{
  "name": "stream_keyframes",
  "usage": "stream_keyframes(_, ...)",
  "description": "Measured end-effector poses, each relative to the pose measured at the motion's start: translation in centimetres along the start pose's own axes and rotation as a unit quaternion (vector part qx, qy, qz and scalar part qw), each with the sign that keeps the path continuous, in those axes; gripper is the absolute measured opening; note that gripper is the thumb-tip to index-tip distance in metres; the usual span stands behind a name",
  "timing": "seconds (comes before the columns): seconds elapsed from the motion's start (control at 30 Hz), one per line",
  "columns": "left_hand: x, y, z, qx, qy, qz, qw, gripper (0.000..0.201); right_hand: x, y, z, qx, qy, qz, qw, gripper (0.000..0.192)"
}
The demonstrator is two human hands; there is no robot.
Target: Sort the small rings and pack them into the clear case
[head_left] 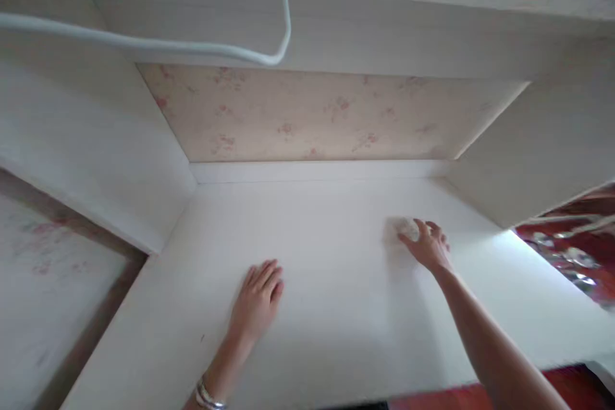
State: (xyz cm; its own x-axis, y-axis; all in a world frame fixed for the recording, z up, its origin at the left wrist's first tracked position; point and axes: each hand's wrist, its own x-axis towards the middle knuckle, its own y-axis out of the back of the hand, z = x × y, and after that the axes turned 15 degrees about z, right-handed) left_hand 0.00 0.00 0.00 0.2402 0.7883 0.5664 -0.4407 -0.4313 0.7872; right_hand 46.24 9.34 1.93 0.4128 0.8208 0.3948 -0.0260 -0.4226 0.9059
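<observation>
My hands on the shelf

My left hand (257, 300) lies flat on the shelf (336, 333); a cloth (406, 229) sits under my right hand's (430, 246) fingertips, the back panel (317, 115) beyond them.

Head cam, close, down onto shelf (336, 307)

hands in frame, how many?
2. The left hand lies flat, palm down, on the white desk surface, near centre-left. The right hand is further back on the right, fingers on a small whitish crumpled cloth. No others in view.
</observation>
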Motion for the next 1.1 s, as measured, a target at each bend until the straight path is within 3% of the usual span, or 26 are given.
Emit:
stream_keyframes(0.23, -0.6, -0.1, 0.1, -0.046, 0.062, 0.052, 0.996, 0.026, 2.8, -0.6, 0.9, 0.013, 0.023, -0.096, 0.995, 0.079)
stream_keyframes(0.43, -1.6, -0.4, -0.4, -0.093, 0.071, 0.049, 0.992, 0.036, 1.6, 0.7, -1.9, 0.039, 0.033, -0.05, 0.997, 0.068)
stream_keyframes(0.57, -1.0, 0.2, 0.2, -0.107, 0.072, 0.046, 0.991, 0.039, -2.2, 2.4, -6.6, 0.149, 0.043, -0.039, 0.987, 0.063)
stream_keyframes(0.7, 0.5, 1.0, 2.4, -0.14, 0.08, 0.031, 0.986, 0.038, -7.9, 4.0, -12.0, 0.298, 0.054, -0.075, 0.95, 0.056)
stream_keyframes(0.83, 1.2, 0.4, 4.3, -0.19, 0.131, 0.006, 0.973, 0.074, -13.5, 5.2, -16.7, 0.403, 0.079, -0.111, 0.905, 0.048)
stream_keyframes(0.93, 1.1, -0.8, 4.8, -0.215, 0.168, -0.003, 0.962, 0.089, -16.2, 5.7, -19.0, 0.428, 0.099, -0.113, 0.891, 0.045)
stream_keyframes(1.1, 1.1, -1.7, 4.9, -0.242, 0.206, 0.026, 0.948, 0.081, -18.2, 5.9, -20.3, 0.411, 0.109, -0.101, 0.9, 0.045)
